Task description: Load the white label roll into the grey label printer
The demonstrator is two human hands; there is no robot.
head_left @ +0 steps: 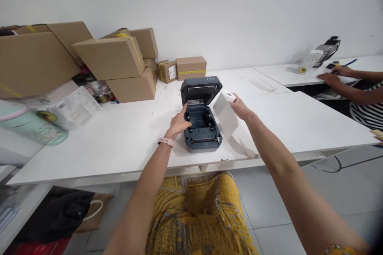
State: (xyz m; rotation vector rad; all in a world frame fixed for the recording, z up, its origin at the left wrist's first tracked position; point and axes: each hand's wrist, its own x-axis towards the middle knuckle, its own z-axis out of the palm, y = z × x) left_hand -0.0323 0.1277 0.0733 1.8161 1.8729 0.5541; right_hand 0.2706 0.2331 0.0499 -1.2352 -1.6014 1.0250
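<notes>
Nearest: table front edge (119, 170), the loose paper tail (239, 146) ending beside it. Behind, the open printer (203, 133); the left hand (178, 122), spread, touches its left side and should steady it. The right hand (239, 107) grips the paper roll (223, 107) beside the lid (197, 83), best kept level. Tabletop (275, 115) extends rightward, giving room; 2 small cartons (191, 65) stand beyond.

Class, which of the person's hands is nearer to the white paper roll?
Right: the right hand grips the white paper roll; the left hand is farther left, at the left edge of the open dark machine.
</notes>
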